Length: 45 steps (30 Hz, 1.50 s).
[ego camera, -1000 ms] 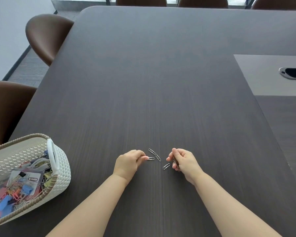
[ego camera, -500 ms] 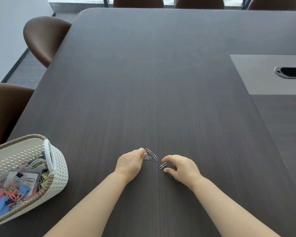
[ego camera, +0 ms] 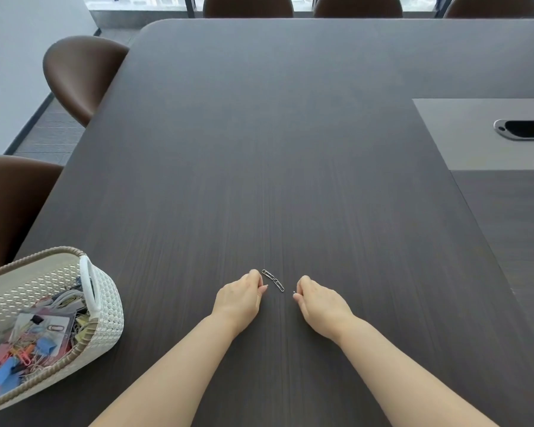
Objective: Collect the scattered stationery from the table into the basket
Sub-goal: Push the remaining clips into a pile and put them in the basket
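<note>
1. Two silver paper clips are lying flat on the dark table (ego camera: 290, 149), w/ the far clip (ego camera: 268, 274) up-left and the near clip (ego camera: 278, 285) down-right, almost end to end, just apart.
2. Both long axes are running diagonally, from far-left to near-right.
3. They're sitting btwn the two hands. Left hand (ego camera: 239, 298) is resting just beside the far clip, its fingertips (ego camera: 261, 288) nearly touching that clip's left end. Right hand (ego camera: 319, 303) is sitting a bit further off, right of the near clip.
4. Left fingers are curling in, pinched together at the tips; can't tell if they're holding anything. Right fingers are pinching shut too, w/ a tiny bright speck at the tips, prob a clip, but too small to be sure.
5. Judgement: left hand is nearer for the far clip; the near clip is lying roughly midway, so either hand could be taking it, pinching across the short side.
6. Basket (ego camera: 105, 303) is standing well to the left near the table edge, already holding lots of coloured clips & stationery. Looks like nearly the end of the job.
</note>
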Tool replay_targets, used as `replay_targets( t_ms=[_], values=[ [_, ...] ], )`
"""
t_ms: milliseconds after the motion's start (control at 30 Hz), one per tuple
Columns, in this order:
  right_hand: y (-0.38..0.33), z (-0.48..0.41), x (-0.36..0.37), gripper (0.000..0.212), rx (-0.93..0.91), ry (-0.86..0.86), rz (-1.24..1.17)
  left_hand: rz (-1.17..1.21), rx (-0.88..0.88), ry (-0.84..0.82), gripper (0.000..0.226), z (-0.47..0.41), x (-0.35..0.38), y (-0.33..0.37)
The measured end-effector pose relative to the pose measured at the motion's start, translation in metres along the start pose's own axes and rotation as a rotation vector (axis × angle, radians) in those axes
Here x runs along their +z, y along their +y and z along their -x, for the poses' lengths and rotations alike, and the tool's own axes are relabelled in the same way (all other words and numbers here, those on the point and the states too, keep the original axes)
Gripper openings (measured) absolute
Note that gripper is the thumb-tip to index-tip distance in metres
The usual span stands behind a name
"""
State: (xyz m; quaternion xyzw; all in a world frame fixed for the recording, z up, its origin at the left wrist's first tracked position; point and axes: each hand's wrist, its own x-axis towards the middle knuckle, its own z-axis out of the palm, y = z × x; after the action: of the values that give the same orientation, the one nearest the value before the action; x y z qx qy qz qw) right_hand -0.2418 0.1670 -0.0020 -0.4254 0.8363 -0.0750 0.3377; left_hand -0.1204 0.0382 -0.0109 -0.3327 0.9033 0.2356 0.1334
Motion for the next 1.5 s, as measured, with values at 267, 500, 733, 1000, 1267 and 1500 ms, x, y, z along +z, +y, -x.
replay_targets(
  t_ms=[267, 500, 733, 1000, 1267, 1500],
  values=[
    [0.018, 0.016, 0.006, 0.031, 0.097, 0.136, -0.453, 0.116, 0.072, -0.025, 0.024, 0.004, -0.006, -0.008],
    [0.022, 0.034, 0.013, 0.015, 0.214, 0.231, -0.256, 0.154, 0.066, 0.002, 0.019, -0.006, -0.012, -0.008],
    [0.019, 0.045, 0.033, 0.023, 0.259, 0.278, 0.011, -0.104, 0.134, 0.013, 0.021, -0.019, -0.013, -0.004],
    [-0.001, 0.034, 0.033, 0.016, 0.239, 0.286, -0.259, -0.084, 0.078, -0.067, 0.017, -0.011, -0.015, -0.007],
    [-0.028, -0.001, 0.022, 0.02, 0.194, 0.21, -0.109, 0.246, -0.011, 0.095, 0.012, 0.03, -0.023, -0.041],
    [-0.051, -0.027, 0.017, 0.018, 0.203, 0.105, 0.195, 0.297, 0.005, 0.263, 0.022, 0.053, -0.059, -0.06]
  ],
)
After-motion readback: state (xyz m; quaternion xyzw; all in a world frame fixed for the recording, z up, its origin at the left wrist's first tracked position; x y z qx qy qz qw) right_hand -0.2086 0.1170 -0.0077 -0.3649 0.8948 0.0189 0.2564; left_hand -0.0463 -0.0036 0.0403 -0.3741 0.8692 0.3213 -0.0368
